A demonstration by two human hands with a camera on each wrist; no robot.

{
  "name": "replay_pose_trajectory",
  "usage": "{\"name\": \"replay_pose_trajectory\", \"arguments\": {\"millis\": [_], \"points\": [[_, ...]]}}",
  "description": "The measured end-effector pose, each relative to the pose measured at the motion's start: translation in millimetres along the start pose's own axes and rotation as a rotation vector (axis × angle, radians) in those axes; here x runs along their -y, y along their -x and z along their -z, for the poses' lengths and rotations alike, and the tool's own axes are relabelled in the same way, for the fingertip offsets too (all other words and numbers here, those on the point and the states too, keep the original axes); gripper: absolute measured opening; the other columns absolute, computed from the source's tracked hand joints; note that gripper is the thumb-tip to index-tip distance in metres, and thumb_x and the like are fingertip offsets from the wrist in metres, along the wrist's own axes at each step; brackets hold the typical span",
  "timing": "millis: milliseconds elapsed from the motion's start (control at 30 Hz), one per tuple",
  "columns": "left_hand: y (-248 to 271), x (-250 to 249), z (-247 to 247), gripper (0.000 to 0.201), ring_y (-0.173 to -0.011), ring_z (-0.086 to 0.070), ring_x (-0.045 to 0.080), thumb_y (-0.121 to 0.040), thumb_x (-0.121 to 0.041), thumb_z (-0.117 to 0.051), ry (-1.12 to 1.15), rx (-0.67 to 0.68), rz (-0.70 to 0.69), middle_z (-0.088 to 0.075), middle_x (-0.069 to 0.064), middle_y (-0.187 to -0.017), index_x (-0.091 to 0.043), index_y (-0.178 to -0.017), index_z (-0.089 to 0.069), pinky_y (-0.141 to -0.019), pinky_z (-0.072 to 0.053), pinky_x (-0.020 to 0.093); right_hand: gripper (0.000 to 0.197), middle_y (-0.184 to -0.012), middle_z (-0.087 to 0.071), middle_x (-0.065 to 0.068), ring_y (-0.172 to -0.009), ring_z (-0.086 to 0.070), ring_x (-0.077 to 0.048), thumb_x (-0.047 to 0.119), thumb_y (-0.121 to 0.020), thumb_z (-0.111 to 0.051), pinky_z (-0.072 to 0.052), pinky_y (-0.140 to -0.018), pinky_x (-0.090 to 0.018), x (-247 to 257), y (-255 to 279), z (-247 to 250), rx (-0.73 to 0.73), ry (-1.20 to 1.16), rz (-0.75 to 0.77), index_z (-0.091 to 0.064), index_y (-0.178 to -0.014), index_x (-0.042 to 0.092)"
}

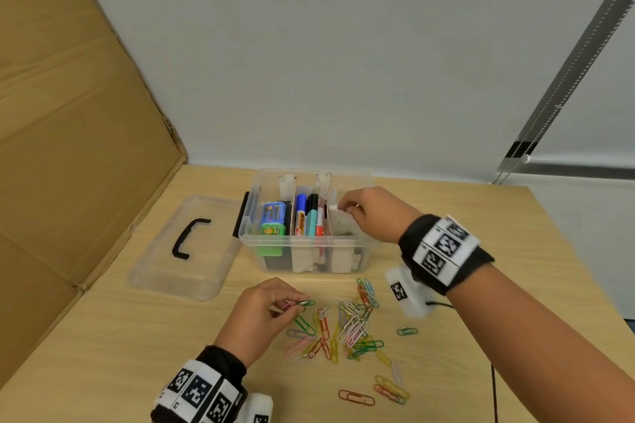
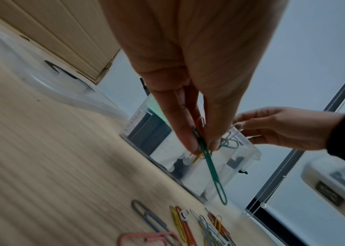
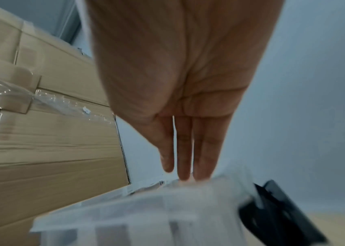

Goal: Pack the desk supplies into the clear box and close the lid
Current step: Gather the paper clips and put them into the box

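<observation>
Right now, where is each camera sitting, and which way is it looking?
Head: on the person's head, looking down at the desk, box, both hands.
Left wrist: under the left hand, looking along fingers pinching clips.
Right wrist: under the right hand, looking along straight fingers over the box.
Shared: head and left wrist both show the lid and loose clips.

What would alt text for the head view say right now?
The left hand pinches a few paper clips above the loose pile on the desk, while the right hand reaches over the open clear box's right compartment. The lid lies left of the box.
</observation>
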State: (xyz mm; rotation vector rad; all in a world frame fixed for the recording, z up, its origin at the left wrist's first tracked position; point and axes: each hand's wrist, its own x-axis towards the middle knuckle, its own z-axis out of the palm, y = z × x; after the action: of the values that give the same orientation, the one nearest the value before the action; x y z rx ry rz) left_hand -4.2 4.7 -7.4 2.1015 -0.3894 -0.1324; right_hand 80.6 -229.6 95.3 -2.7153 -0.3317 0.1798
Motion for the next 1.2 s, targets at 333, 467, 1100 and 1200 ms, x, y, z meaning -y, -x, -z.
{"name": "replay_pose_trajectory", "arguments": {"millis": [333,467,1100,1200], "points": [[-38,-68,13,0.024,-0.086,-0.061,0.0,-0.083,-0.014,-0.066,-0.06,-0.089,-0.178,-0.062,-0.017,-0.093,-0.029,-0.101,-0.069,-0.078,-0.052,0.009,0.047,-0.155,-0.028,0.005,-0.133,-0.042,-0.011,0.031,-0.102,-0.027,-0.042,-0.103,-0.025,-31,59,-64,-0.376,0.009,-0.049,-0.033,-0.147,0.018],[-86,-93,1,0.021,-0.089,-0.061,0.003,-0.086,-0.014,-0.066,-0.142,-0.233,-0.311,-0.064,-0.007,-0.099,-0.021,-0.105,-0.071,-0.081,-0.053,0.015,0.046,-0.155,-0.029,0.007,-0.129,-0.048,-0.011,0.029,-0.102,-0.03,-0.048,-0.095,-0.027,-33,58,-73,-0.452,-0.031,-0.038,-0.036,-0.146,0.018],[-63,-90,-18,0.021,-0.09,-0.058,0.008,-0.093,-0.023,-0.052,-0.644,-0.054,-0.454,-0.063,-0.008,-0.1,-0.022,-0.107,-0.067,-0.077,-0.05,0.021,0.043,-0.144,-0.038,0.006,-0.124,-0.045,-0.011,0.018,-0.095,-0.043,-0.043,-0.097,-0.023,-43,80,-56,-0.49,-0.144,0.0,-0.042,-0.138,0.02],[-26,-71,-26,0.021,-0.087,-0.054,0.004,-0.093,-0.032,-0.048,-0.638,0.101,-0.328,-0.058,-0.011,-0.099,-0.026,-0.105,-0.065,-0.074,-0.047,0.02,0.035,-0.116,-0.041,0.006,-0.103,-0.047,-0.012,0.009,-0.082,-0.051,-0.048,-0.075,-0.024,-48,98,-60,-0.507,-0.079,-0.025,-0.048,-0.115,0.019]]}}
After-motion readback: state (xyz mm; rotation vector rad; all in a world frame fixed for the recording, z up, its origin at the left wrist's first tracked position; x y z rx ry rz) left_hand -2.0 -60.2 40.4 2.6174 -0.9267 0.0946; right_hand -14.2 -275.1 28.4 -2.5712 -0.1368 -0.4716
